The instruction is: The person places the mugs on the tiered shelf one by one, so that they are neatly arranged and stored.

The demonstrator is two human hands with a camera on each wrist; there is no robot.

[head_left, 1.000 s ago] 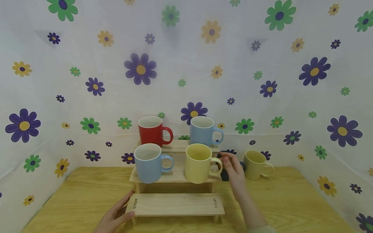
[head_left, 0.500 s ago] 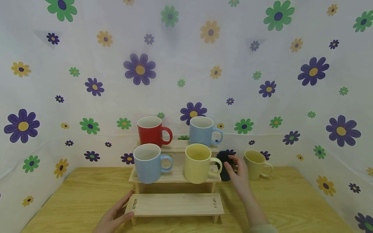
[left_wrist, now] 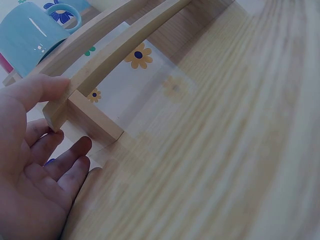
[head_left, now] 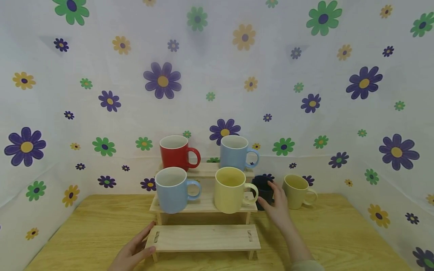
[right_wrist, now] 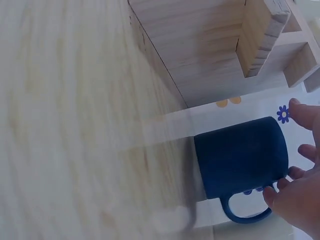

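Observation:
My left hand (head_left: 133,251) grips the left end of the lowest board of a stepped wooden rack (head_left: 205,238). In the left wrist view its thumb lies on top of the board and its fingers are below. My right hand (head_left: 280,211) is at a dark blue mug (right_wrist: 240,157) standing right of the rack. Its thumb is apart from the mug, and the fingertips are by the rim and handle; contact cannot be told for sure. On the middle step stand a light blue mug (head_left: 172,191) and a yellow mug (head_left: 229,192).
On the top step stand a red mug (head_left: 174,153) and another light blue mug (head_left: 234,153). A second yellow mug (head_left: 294,194) is on the wooden table (head_left: 335,233), close to the right of my right hand. Flower-printed cloth (head_left: 203,75) hangs behind and at both sides.
My right hand has moved slightly right and down, from beside the yellow mug's handle to the dark blue mug's right side, uncovering more of it. The left hand stays in place.

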